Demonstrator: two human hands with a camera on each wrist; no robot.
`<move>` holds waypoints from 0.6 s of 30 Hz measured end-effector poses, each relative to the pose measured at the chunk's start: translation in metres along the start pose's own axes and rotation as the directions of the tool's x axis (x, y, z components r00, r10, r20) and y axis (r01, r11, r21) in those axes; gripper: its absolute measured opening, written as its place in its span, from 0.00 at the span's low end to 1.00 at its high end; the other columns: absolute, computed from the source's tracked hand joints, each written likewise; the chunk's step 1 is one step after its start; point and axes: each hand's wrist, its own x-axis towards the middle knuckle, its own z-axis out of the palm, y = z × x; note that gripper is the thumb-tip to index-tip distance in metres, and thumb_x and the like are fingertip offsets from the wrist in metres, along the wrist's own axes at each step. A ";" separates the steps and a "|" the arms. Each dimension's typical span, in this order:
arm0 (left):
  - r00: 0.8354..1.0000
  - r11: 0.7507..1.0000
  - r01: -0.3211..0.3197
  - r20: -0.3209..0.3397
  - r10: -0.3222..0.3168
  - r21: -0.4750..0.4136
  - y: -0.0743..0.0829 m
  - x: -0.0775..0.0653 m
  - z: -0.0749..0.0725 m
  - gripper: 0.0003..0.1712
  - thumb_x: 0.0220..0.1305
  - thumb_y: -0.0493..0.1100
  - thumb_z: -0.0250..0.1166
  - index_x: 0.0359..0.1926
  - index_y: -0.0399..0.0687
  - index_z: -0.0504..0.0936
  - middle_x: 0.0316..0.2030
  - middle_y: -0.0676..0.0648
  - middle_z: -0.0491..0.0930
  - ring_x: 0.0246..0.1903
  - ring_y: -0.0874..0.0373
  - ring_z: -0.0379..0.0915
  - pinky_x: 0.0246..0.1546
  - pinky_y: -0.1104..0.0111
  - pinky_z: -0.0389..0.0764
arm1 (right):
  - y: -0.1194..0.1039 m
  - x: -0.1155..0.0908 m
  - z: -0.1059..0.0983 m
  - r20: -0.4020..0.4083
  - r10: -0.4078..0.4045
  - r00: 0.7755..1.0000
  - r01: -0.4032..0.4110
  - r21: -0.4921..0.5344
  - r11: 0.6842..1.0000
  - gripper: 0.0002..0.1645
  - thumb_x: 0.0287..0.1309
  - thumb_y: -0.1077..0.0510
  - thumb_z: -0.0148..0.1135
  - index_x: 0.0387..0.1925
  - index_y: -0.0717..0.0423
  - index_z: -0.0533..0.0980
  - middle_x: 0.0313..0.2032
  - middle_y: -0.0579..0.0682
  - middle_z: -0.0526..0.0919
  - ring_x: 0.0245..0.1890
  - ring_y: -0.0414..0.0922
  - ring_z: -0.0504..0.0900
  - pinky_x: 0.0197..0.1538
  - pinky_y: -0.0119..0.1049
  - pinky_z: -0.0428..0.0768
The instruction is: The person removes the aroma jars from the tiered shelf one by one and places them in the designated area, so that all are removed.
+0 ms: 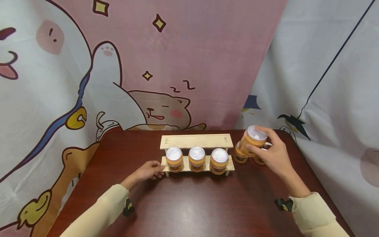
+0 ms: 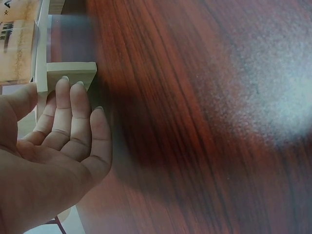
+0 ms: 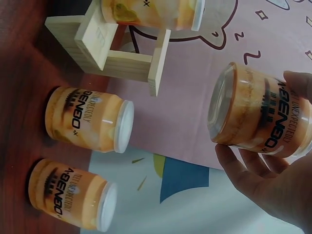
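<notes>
A two-tier wooden rack [image 1: 196, 141] stands on the table, its lower board bearing three orange jars with clear lids: a left one [image 1: 174, 159], a middle one [image 1: 196, 159] and a right one [image 1: 218, 161]. My left hand [image 1: 151, 170] grips the left end of the lower board, thumb at the board's edge and fingers [image 2: 80, 117] beneath it by the leg. Raised to the right of the rack, my right hand [image 1: 273, 153] holds another orange jar [image 1: 253, 141] between thumb and fingers. In the right wrist view this jar [image 3: 261, 109] shows dark lettering.
Two more orange jars stand on the table right of the rack, a nearer-to-rack one [image 3: 87, 119] and an outer one [image 3: 70, 195]. The dark red wooden table [image 1: 195, 204] reaches back to a cartoon-printed cloth [image 1: 213, 65], which also hangs along both sides.
</notes>
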 end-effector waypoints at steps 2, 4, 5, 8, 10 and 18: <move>1.000 1.000 -0.004 0.005 0.004 -0.002 0.001 0.000 0.000 0.14 0.73 0.46 0.60 0.41 0.36 0.77 0.34 0.44 0.86 0.33 0.56 0.82 0.34 0.63 0.80 | 0.002 -0.002 0.000 0.002 -0.003 1.000 0.003 -0.012 1.000 0.41 0.54 0.55 0.76 0.67 0.54 0.69 0.59 0.55 0.75 0.50 0.29 0.69 0.46 0.21 0.72; 1.000 1.000 -0.009 0.009 0.009 0.003 0.001 0.000 0.000 0.14 0.73 0.46 0.60 0.42 0.36 0.77 0.34 0.43 0.86 0.33 0.56 0.83 0.34 0.63 0.80 | 0.004 -0.003 0.001 0.001 -0.005 1.000 0.005 -0.020 1.000 0.41 0.53 0.55 0.76 0.67 0.54 0.69 0.59 0.54 0.75 0.50 0.29 0.69 0.46 0.22 0.72; 1.000 1.000 -0.010 0.009 0.010 0.003 0.000 0.000 0.000 0.14 0.73 0.46 0.60 0.42 0.35 0.77 0.34 0.43 0.86 0.33 0.56 0.83 0.33 0.63 0.80 | 0.004 -0.003 0.001 -0.001 -0.005 1.000 0.005 -0.022 1.000 0.41 0.53 0.55 0.77 0.67 0.54 0.69 0.59 0.54 0.76 0.50 0.29 0.69 0.46 0.22 0.72; 1.000 1.000 -0.008 0.009 0.008 0.007 0.000 0.000 0.000 0.15 0.73 0.46 0.60 0.42 0.35 0.77 0.35 0.41 0.86 0.33 0.57 0.83 0.34 0.63 0.80 | 0.006 -0.005 0.002 -0.006 -0.006 1.000 0.006 -0.023 1.000 0.41 0.53 0.55 0.77 0.66 0.54 0.69 0.58 0.53 0.76 0.49 0.29 0.69 0.45 0.23 0.72; 1.000 1.000 -0.006 0.006 0.006 0.007 0.000 0.000 0.000 0.15 0.73 0.46 0.59 0.43 0.34 0.77 0.36 0.40 0.86 0.33 0.56 0.83 0.34 0.62 0.81 | 0.007 -0.007 0.002 -0.006 -0.007 1.000 0.007 -0.023 1.000 0.40 0.53 0.55 0.77 0.66 0.53 0.70 0.57 0.52 0.76 0.49 0.29 0.70 0.44 0.22 0.73; 0.999 0.999 -0.031 0.010 0.031 0.018 0.000 -0.002 0.000 0.16 0.74 0.45 0.58 0.44 0.32 0.76 0.38 0.34 0.85 0.35 0.53 0.83 0.35 0.57 0.81 | 0.016 -0.016 0.005 0.014 -0.008 1.000 0.008 -0.021 1.000 0.40 0.52 0.57 0.77 0.65 0.54 0.70 0.56 0.50 0.75 0.47 0.29 0.71 0.43 0.18 0.74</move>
